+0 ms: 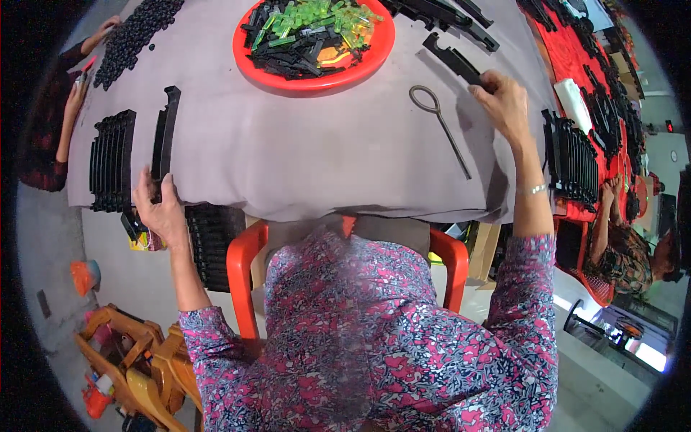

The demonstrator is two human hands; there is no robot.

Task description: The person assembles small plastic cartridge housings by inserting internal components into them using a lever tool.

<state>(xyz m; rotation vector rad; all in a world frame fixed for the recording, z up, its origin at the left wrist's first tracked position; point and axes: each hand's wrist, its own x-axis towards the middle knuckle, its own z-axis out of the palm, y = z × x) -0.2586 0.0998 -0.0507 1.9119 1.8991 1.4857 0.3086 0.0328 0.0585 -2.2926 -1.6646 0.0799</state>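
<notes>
My left hand [161, 210] is at the left front edge of the table. Its thumb and fingers close around the near end of a long black plastic bar [166, 126] with a hooked far end. My right hand [505, 104], raised at the right, pinches the near end of a similar black plastic piece [452, 57], which has a notch toward its far end. Below that piece, a metal rod with a ring-shaped end [448, 133] lies on the grey cloth. A row of black bars [113, 162] sits just left of my left hand.
A red tray [311, 85] at the far middle holds green, orange and black small parts. Small black pieces [137, 43] are heaped far left, beside another person's hands [78, 93]. More black parts [572, 162] lie right. A red chair [241, 266] surrounds me.
</notes>
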